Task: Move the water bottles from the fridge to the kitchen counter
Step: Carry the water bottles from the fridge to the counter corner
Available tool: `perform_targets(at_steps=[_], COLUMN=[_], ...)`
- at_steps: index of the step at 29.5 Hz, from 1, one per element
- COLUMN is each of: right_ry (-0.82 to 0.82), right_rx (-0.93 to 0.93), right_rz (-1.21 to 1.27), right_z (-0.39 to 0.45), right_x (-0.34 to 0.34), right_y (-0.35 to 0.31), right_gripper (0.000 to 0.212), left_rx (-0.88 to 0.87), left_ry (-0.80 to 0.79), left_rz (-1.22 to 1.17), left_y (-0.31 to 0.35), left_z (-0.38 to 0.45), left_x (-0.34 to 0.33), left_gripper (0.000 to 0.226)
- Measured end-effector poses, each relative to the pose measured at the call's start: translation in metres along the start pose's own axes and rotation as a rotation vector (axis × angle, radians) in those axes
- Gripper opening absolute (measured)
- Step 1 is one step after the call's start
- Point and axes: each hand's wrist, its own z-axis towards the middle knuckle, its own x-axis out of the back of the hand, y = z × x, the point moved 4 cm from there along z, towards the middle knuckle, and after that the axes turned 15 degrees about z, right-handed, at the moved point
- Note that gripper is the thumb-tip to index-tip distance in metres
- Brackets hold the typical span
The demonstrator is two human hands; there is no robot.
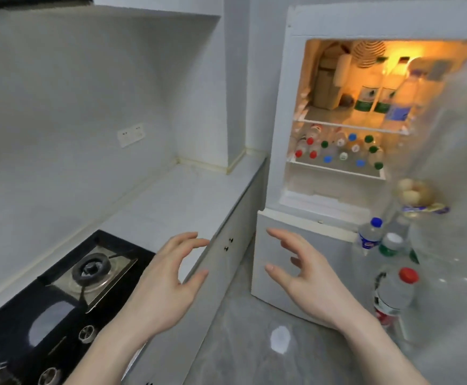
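Note:
The white fridge (279,107) stands open at the right, lit inside. Its upper shelf holds tall water bottles (376,97) with green and blue labels. On the lower shelf lie several small bottles (340,150) with red, green, blue and white caps. The open door at the far right carries bottles with a blue cap (369,236), a white cap (392,244) and a red cap (396,290). My left hand (168,284) and my right hand (304,276) hover empty in front of me, fingers loosely spread, below the fridge opening. The white kitchen counter (187,195) runs to the left of the fridge.
A black gas hob (60,295) with a burner sits in the counter at the lower left. A wall socket (131,134) is on the backsplash. Eggs (412,191) sit in the door rack. Grey floor (254,343) lies below, with the closed freezer door (276,262) behind my right hand.

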Motion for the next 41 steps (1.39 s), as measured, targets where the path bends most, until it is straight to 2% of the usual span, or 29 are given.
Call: perform_targets(at_steps=[10, 15, 22, 24, 27, 33, 38, 41], right_ry=[0.279, 0.34, 0.513, 0.601, 0.627, 0.741, 0.769, 0.842], right_rx=[-0.06, -0.085, -0.103, -0.117, -0.131, -0.099, -0.065, -0.016], right_rz=[-0.088, -0.129, -0.182, -0.197, -0.225, -0.259, -0.186, -0.092], right_z=[0.04, 0.073, 0.147, 0.164, 0.167, 0.194, 0.246, 0.293], right_x=[0.073, 0.081, 0.101, 0.115, 0.128, 0.183, 0.229, 0.268], right_y=[0.032, 0.032, 0.024, 0.028, 0.028, 0.034, 0.046, 0.061], right_gripper=[0.062, 0.063, 0.061, 0.061, 0.061, 0.061, 0.062, 0.065], left_rx=[-0.301, -0.37, -0.528, -0.608, -0.667, -0.828, -0.839, -0.802], left_ry=[-0.121, -0.149, -0.197, -0.247, -0.263, -0.221, -0.206, -0.193], left_rz=[-0.083, -0.099, -0.113, -0.125, -0.118, -0.168, -0.169, -0.172], left_y=[0.051, 0.051, 0.049, 0.066, 0.09, 0.159, 0.206, 0.233], left_z=[0.142, 0.198, 0.308, 0.348, 0.37, 0.438, 0.497, 0.537], left_x=[-0.055, -0.062, -0.062, -0.073, -0.08, -0.107, -0.138, -0.155], left_gripper=[0.042, 0.044, 0.045, 0.045, 0.046, 0.044, 0.045, 0.044])
